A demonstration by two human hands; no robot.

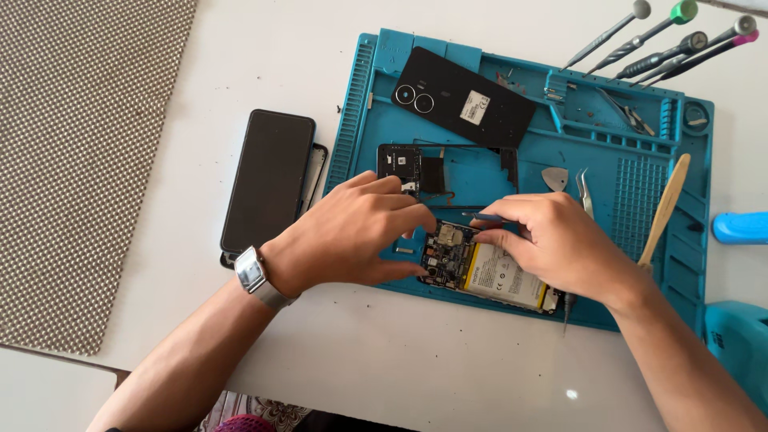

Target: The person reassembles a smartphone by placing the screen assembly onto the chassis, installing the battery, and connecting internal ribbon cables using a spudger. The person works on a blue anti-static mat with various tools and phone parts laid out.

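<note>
Two hands over an opened phone (pixel 488 272) on a blue mat (pixel 640 200), left hand (pixel 352 232) curled at its edge, apparently ungripped, thin tool (pixel 482 216) pinched by right hand (pixel 560 244), black back cover (pixel 464 98) laid farther off.

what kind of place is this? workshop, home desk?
Likely a phone repair bench, shop or home unclear. A blue repair mat covers the white table, an opened phone lies on it under both hands, and precision screwdrivers line the mat's far edge.
</note>
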